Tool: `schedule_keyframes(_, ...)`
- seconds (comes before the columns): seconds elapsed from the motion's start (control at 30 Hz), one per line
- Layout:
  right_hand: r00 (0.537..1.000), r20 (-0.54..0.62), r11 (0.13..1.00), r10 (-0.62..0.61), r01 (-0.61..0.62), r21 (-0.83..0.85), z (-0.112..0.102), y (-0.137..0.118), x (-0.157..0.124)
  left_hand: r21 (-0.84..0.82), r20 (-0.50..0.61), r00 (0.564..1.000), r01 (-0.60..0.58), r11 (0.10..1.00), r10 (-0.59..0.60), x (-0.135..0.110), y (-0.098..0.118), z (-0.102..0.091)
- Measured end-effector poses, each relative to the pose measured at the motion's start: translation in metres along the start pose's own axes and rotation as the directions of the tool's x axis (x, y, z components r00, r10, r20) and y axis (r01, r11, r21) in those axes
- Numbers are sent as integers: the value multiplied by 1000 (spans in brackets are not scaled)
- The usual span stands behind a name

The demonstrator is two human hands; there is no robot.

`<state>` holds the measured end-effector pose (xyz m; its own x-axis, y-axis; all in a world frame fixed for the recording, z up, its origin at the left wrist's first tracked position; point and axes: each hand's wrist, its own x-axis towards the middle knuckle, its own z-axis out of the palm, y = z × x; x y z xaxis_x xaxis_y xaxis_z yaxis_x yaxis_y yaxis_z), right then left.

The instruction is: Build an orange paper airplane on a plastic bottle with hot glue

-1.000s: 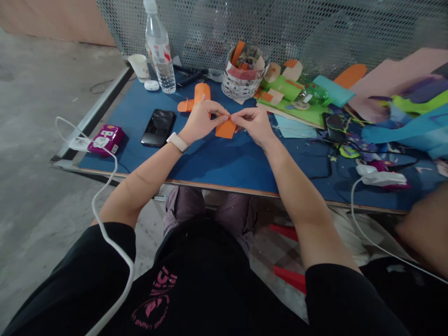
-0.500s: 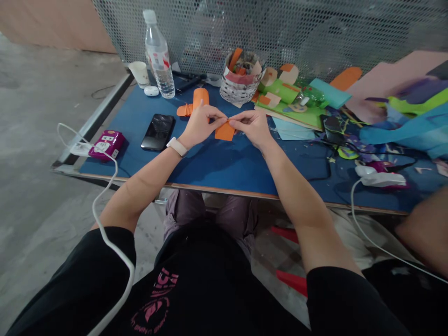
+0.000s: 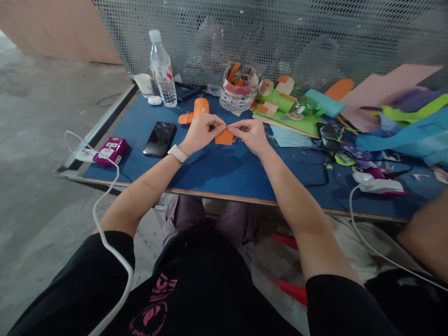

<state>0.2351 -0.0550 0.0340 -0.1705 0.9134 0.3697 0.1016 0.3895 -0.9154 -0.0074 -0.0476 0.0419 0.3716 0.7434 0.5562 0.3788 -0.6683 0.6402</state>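
Between my two hands is a small piece of orange paper [image 3: 224, 137], pinched along its far edge. My left hand [image 3: 204, 133] is closed, thumb and fingertips on the paper's left side. With thumb and forefinger, my right hand [image 3: 252, 134] grips the same edge on the right. The fingertips cover the upper edge, so any fold there is partly hidden. Just beyond my left hand lies an orange paper roll [image 3: 201, 106], with a pleated orange strip [image 3: 186, 118] beside it.
Left of my hands are a black phone [image 3: 159, 139], a purple power adapter [image 3: 111, 151], a water bottle [image 3: 164, 72] and a paper cup [image 3: 143, 85]. A woven basket [image 3: 239, 99] of scraps stands behind. Coloured paper [image 3: 297, 116] and cables crowd the right, near another person's arm [image 3: 429, 233].
The whole scene sits slightly lower as the head view tilts up. Less of the orange paper shows below my fingers; both hands keep their pinch on it.
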Motion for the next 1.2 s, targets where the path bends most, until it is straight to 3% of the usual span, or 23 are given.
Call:
schedule_keyframes(0.47,999,28,999,42,-43,17,2,-6,-1,-15,-18,1000,24,1000,-24,0,8,1)
schedule_keyframes(0.77,1000,14,1000,13,-13,10,-1,-1,0,5,-9,1000,10,1000,-10,1,-3,4)
schedule_keyframes(0.97,998,38,998,51,-50,-36,-2,-2,-2,11,1,999,51,999,-51,2,2,2)
schedule_keyframes(1.2,997,22,997,-70,70,-31,-2,3,1,-31,-24,1000,13,999,-13,1,-4,2)
